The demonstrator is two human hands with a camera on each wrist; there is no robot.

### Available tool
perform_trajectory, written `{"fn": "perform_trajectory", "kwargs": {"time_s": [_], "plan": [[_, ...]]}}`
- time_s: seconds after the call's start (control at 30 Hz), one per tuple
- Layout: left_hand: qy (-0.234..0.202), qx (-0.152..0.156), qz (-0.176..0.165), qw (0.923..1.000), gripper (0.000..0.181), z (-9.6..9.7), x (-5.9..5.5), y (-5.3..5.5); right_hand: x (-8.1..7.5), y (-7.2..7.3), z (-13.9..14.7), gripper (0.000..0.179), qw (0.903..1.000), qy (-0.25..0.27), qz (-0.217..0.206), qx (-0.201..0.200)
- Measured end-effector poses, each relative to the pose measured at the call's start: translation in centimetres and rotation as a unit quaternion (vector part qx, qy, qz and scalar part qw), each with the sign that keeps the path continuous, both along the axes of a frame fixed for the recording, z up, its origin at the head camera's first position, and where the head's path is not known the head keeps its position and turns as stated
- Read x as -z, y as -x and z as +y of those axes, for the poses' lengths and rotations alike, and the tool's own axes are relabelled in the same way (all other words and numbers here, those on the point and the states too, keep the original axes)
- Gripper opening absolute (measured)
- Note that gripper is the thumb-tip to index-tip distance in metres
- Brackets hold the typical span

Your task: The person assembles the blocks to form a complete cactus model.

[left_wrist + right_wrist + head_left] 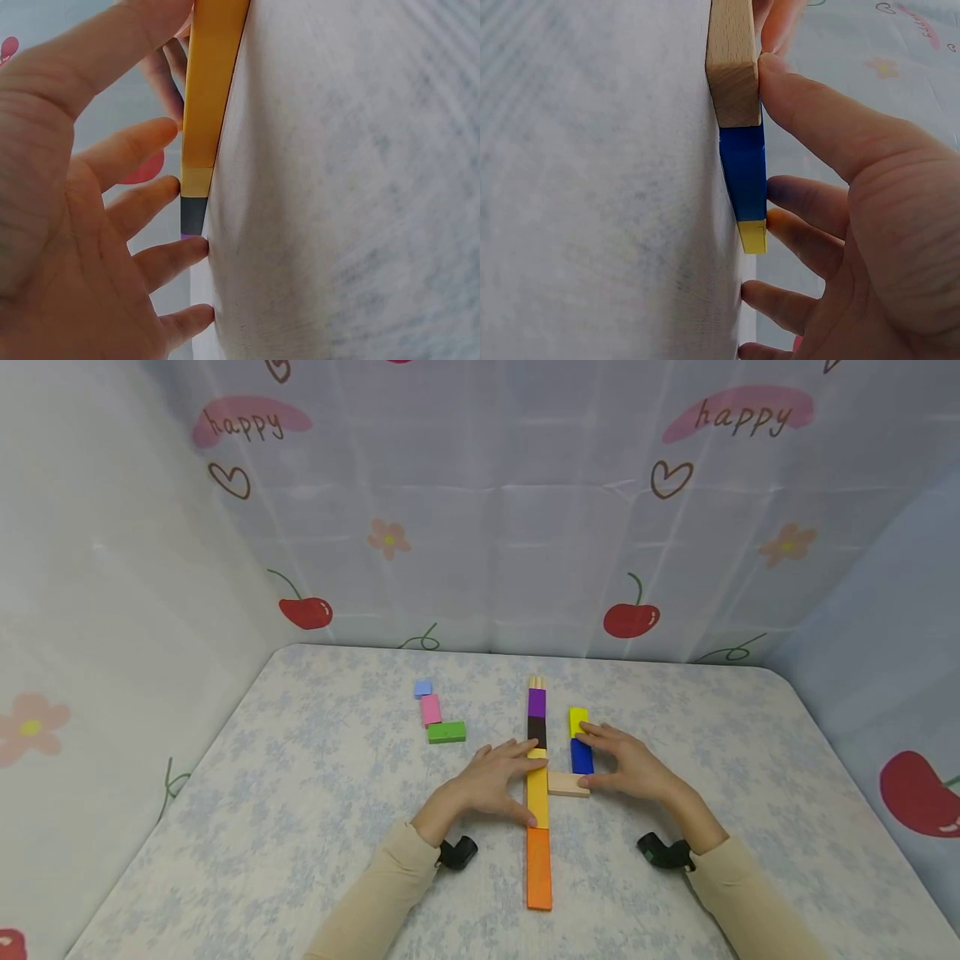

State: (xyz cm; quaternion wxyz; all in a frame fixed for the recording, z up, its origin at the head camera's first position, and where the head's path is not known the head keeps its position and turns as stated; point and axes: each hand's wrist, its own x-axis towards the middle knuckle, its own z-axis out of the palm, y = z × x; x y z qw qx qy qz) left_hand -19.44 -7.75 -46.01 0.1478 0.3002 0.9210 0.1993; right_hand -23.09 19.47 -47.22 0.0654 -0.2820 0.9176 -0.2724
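A straight column of blocks runs along the table: an orange block (538,868), a yellow-orange block (537,797), a black block (537,732) and a purple block (537,702). My left hand (491,778) lies over the column from the left, thumb and fingertips touching its top around the yellow-orange block. A plain wood block (564,784) sticks out to the right of the column. Beyond it lie a blue block (582,757) and a yellow block (578,720) end to end. My right hand (632,766) rests its thumb on the wood block and fingertips at the blue and yellow ones.
On the left, a light blue block (423,689), a pink block (431,710) and a green block (447,732) lie joined in a stepped chain. Thin pale sticks (537,682) stand at the column's far end. A printed curtain (487,568) hangs behind the patterned table (262,827).
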Motion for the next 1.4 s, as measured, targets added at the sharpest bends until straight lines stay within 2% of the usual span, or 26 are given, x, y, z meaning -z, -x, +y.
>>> {"fn": "perform_trajectory", "kwargs": {"time_s": [0.1,0.2,0.3,0.37,0.47,0.57,0.63,0.77,0.83,0.97,1.17,1.4], "plan": [[-0.009,0.003,0.001,1.0000,0.087,-0.1,-0.2,0.0,0.0,0.0,0.0,0.076,1.0000,-0.002,0.005,0.000],[-0.036,-0.006,-0.005,0.9993,0.086,-0.6,-0.4,0.1,-0.1,0.1,-0.1,0.076,0.9999,-0.007,0.008,0.000],[-0.086,-0.029,-0.017,0.9958,0.082,-1.5,-0.8,0.6,-0.2,0.1,-0.2,0.076,0.9999,-0.013,0.006,0.002],[-0.124,-0.059,-0.023,0.9903,0.078,-2.6,-1.2,1.0,-0.2,0.2,-0.2,0.076,0.9999,-0.014,0.004,0.003],[-0.191,-0.104,-0.018,0.9758,0.069,-4.9,-1.9,1.7,-0.1,0.2,-0.3,0.076,0.9999,-0.011,0.004,0.002],[-0.253,-0.143,0.001,0.9570,0.059,-7.7,-2.5,2.2,0.0,0.2,-0.3,0.076,0.9999,-0.011,0.009,0.000],[-0.287,-0.166,0.002,0.9435,0.052,-9.4,-2.6,2.5,-0.1,0.1,-0.3,0.076,0.9999,-0.010,0.011,0.000],[-0.314,-0.217,-0.015,0.9243,0.046,-12.2,-2.3,2.7,-0.2,0.0,-0.2,0.076,0.9999,-0.009,0.014,0.001],[-0.310,-0.239,-0.025,0.9198,0.046,-13.1,-2.0,2.7,-0.2,-0.1,-0.1,0.076,0.9999,-0.008,0.014,0.003],[-0.289,-0.260,-0.037,0.9205,0.043,-14.2,-1.1,2.8,-0.1,-0.1,-0.1,0.076,0.9999,-0.010,0.012,0.005],[-0.282,-0.258,-0.035,0.9235,0.036,-14.7,0.3,3.2,0.0,-0.1,-0.1,0.076,0.9998,-0.012,0.015,0.008],[-0.288,-0.274,-0.047,0.9164,0.038,-14.6,1.2,3.5,-0.1,-0.2,-0.2,0.076,0.9998,-0.013,0.015,0.009]]}}
